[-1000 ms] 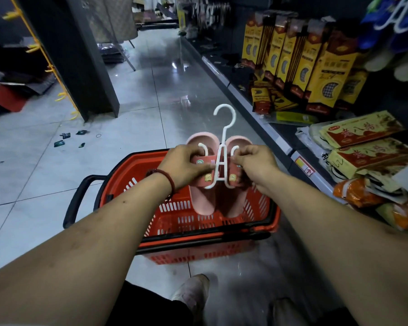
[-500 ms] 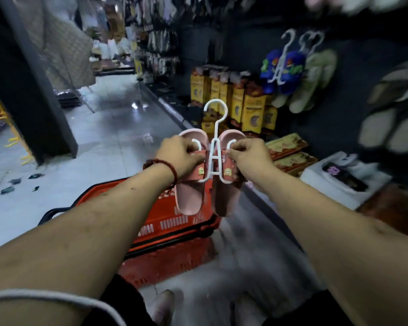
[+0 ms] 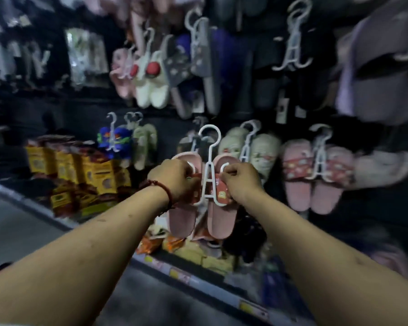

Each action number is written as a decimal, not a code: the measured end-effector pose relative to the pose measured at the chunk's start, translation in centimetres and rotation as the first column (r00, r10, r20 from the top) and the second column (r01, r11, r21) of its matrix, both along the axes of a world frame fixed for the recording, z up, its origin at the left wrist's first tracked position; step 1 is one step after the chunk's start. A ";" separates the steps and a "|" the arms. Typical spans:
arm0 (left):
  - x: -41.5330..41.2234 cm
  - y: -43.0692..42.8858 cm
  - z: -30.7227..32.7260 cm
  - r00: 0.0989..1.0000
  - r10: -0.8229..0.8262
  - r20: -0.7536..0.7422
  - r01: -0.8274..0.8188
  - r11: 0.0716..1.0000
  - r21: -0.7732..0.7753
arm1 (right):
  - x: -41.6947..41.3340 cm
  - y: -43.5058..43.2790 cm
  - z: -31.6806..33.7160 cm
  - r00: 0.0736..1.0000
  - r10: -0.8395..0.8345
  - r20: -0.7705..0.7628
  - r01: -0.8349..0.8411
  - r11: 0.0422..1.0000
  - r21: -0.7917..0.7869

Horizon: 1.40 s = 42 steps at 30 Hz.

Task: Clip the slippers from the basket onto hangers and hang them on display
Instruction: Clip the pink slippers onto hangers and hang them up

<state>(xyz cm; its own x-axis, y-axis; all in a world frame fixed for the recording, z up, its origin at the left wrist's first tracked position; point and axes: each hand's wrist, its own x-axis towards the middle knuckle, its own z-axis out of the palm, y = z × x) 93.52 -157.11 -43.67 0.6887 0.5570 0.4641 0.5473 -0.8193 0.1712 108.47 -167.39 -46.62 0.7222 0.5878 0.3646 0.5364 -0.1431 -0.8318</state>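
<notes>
**Head view:** A person holds a pair of pink slippers point(image 3: 222, 220) on a white hanger point(image 3: 207, 182) up before a dark display wall point(image 3: 386, 208), the scene smeared by camera blur. The left hand point(image 3: 177, 180), a red cord bracelet point(image 3: 161, 187) at its wrist, curls round the left slipper's strap and the hanger arm beside it. The right hand point(image 3: 242, 182) grips the right strap likewise. The hook stands upright above both hands, on no peg, with a cream pair point(image 3: 262, 149) and a similar pink pair point(image 3: 297, 184) hung just to the right. The basket is out of view. The step looks to be the hanging. It would go best with the hook kept upright, slipped over a peg from above, and both grips released only once the hook bears the weight. Which peg is free cannot be told.
</notes>
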 end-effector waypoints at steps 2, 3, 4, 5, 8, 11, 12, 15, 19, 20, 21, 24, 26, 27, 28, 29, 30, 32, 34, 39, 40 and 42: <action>3.6 -2.8 0.6 0.997 -0.079 -0.003 0.079 0.997 -0.008 | 2.9 -4.0 0.9 0.996 -0.081 0.033 0.081 0.997 -0.011; 4.9 -4.1 0.9 0.994 -0.109 -0.001 0.109 0.994 -0.006 | 3.9 -5.6 1.3 0.993 -0.108 0.038 0.108 0.994 -0.019; 6.3 -5.6 1.3 0.990 -0.144 0.000 0.144 0.990 -0.001 | 5.0 -7.6 1.9 0.989 -0.143 0.037 0.143 0.990 -0.017; 7.6 -6.9 1.6 0.984 -0.179 -0.003 0.179 0.984 0.007 | 5.9 -9.3 2.3 0.983 -0.179 0.041 0.179 0.984 -0.011; 11.6 -10.0 2.4 0.956 -0.293 -0.014 0.293 0.956 0.001 | 8.0 -13.7 3.2 0.951 -0.298 0.079 0.300 0.954 -0.023; 15.5 -12.4 2.6 0.931 -0.365 0.000 0.365 0.931 0.012 | 10.2 -17.1 3.4 0.920 -0.385 0.070 0.388 0.921 -0.028; 16.7 -13.0 2.6 0.924 -0.383 -0.004 0.383 0.924 0.022 | 10.9 -17.9 3.4 0.911 -0.409 0.056 0.412 0.911 -0.032; 20.0 -13.7 2.3 0.907 -0.421 -0.016 0.421 0.906 0.050 | 13.4 -19.1 3.0 0.891 -0.453 0.023 0.453 0.891 -0.029; 24.5 -12.8 1.7 0.894 -0.449 -0.003 0.449 0.893 0.024 | 16.8 -18.8 2.8 0.868 -0.496 0.011 0.496 0.868 -0.029; 25.5 -12.5 1.5 0.896 -0.443 0.006 0.443 0.896 0.011 | 17.6 -18.5 2.7 0.867 -0.498 0.007 0.498 0.867 -0.027; 26.3 -12.2 1.4 0.901 -0.434 0.013 0.434 0.901 -0.001 | 18.2 -18.2 2.7 0.867 -0.498 0.008 0.498 0.867 -0.025; 29.3 -11.0 1.3 0.906 -0.424 0.007 0.423 0.904 -0.054 | 21.2 -16.8 2.7 0.860 -0.510 0.015 0.511 0.859 -0.038; 31.2 -10.1 1.4 0.905 -0.426 -0.010 0.424 0.903 -0.075 | 23.1 -16.0 2.8 0.857 -0.514 0.032 0.515 0.856 -0.056; 32.5 -9.5 1.4 0.902 -0.431 -0.014 0.428 0.900 -0.083 | 24.1 -15.5 2.8 0.857 -0.514 0.045 0.516 0.854 -0.065; 33.5 -9.1 1.5 0.901 -0.434 -0.016 0.432 0.898 -0.084 | 25.0 -15.1 2.9 0.853 -0.518 0.064 0.521 0.851 -0.070; 34.7 -8.7 1.5 0.900 -0.435 -0.016 0.432 0.898 -0.088 | 26.0 -14.7 2.9 0.849 -0.523 0.077 0.528 0.846 -0.076; 35.8 -8.4 1.4 0.901 -0.434 -0.017 0.430 0.898 -0.092 | 27.0 -14.3 2.8 0.846 -0.527 0.084 0.533 0.842 -0.083; 37.8 -7.7 1.1 0.901 -0.434 -0.009 0.430 0.896 -0.109 | 28.8 -13.6 2.6 0.839 -0.539 0.076 0.544 0.832 -0.104; 39.6 -7.2 0.7 0.897 -0.441 0.024 0.440 0.888 -0.131 | 30.5 -12.9 2.3 0.825 -0.561 0.069 0.565 0.816 -0.124; 41.0 -6.9 -0.5 0.850 -0.527 0.012 0.525 0.844 -0.113 | 31.7 -12.5 1.5 0.804 -0.579 0.134 0.594 0.790 -0.151; 40.8 -6.6 -0.8 0.833 -0.552 0.045 0.553 0.826 -0.104 | 31.7 -12.5 1.4 0.803 -0.576 0.154 0.595 0.791 -0.139; 40.3 -6.1 -1.5 0.787 -0.584 0.200 0.613 0.778 -0.136 | 31.4 -12.9 1.4 0.807 -0.574 0.140 0.588 0.804 -0.089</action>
